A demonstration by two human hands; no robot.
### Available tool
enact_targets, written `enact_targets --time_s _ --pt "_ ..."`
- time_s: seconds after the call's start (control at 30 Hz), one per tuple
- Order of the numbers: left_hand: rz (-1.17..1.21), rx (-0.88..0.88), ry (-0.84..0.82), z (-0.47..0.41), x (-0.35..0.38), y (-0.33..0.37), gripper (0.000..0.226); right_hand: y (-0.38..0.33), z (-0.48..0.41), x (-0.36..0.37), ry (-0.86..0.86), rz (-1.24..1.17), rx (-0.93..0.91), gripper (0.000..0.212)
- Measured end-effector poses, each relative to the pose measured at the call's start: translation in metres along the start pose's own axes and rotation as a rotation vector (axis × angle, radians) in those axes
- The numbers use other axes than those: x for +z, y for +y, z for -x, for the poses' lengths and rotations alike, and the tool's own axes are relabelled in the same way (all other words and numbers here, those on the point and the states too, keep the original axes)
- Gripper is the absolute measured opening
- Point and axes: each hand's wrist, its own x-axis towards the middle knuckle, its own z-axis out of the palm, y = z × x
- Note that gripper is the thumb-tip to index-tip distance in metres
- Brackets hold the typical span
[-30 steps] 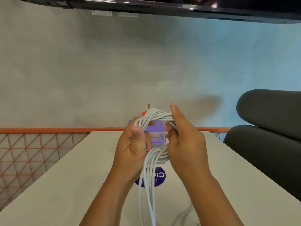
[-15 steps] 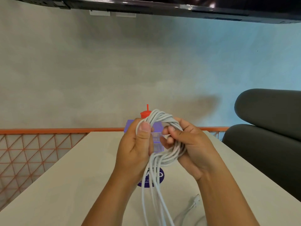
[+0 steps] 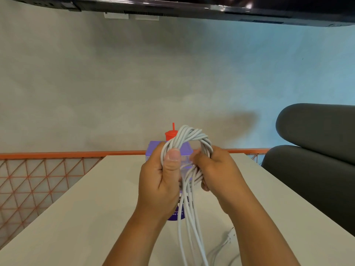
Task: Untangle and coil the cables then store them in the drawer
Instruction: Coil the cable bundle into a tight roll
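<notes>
The left hand (image 3: 163, 179) pinches the coil (image 3: 192, 135) under its thumb and the right hand (image 3: 217, 169) curls round its other side, above the middle of the worktop (image 3: 96, 208). Slacken either grip and its turns (seemingly springy) could burst open; the hanging tails (image 3: 184, 217) might re-tangle.

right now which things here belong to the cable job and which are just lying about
Job: white cable coil, gripped by left hand and right hand; its plug end on the table; purple box, likely the drawer.
Lying about: red cap; purple round label; dark sofa; orange mesh.
</notes>
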Motion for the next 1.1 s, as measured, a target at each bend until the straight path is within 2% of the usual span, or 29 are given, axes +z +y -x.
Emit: enact_targets --time_s 0.1,0.23,0.33,0.47,0.73,0.83,0.9,1.0,1.1 --pt "0.068 -0.131 0.05 0.001 -0.004 -0.009 0.048 -0.005 0.003 0.0 -0.078 -0.177 -0.034 0.023" --pt "0.092 -0.225 0.095 0.0 -0.01 -0.021 0.044 -0.001 0.005 0.0 -0.222 -0.259 0.002 0.017" --pt "0.083 -0.174 0.073 0.0 -0.011 -0.018 0.036 0.0 0.004 0.0 -0.247 -0.325 0.109 0.02" --pt "0.041 -0.153 0.088 -0.002 -0.01 -0.015 0.035 -0.004 0.004 0.001 -0.244 -0.448 0.208 0.029" --pt "0.058 -0.233 0.072 0.0 -0.005 -0.015 0.046 -0.002 0.001 0.001 -0.245 -0.549 0.26 0.036" --pt "0.155 -0.27 0.019 0.002 0.003 -0.01 0.042 -0.004 0.002 -0.001 -0.351 -0.739 0.293 0.033" --pt "0.187 -0.192 -0.028 0.004 0.008 -0.005 0.034 -0.002 0.002 -0.001 -0.45 -0.831 0.31 0.035" --pt "0.134 -0.111 -0.082 0.004 0.004 -0.005 0.02 0.007 0.002 0.001 -0.448 -0.744 0.274 0.025" --pt "0.02 -0.1 0.005 -0.001 -0.007 -0.01 0.019 0.005 0.005 0.004 -0.375 -0.485 0.253 0.019"
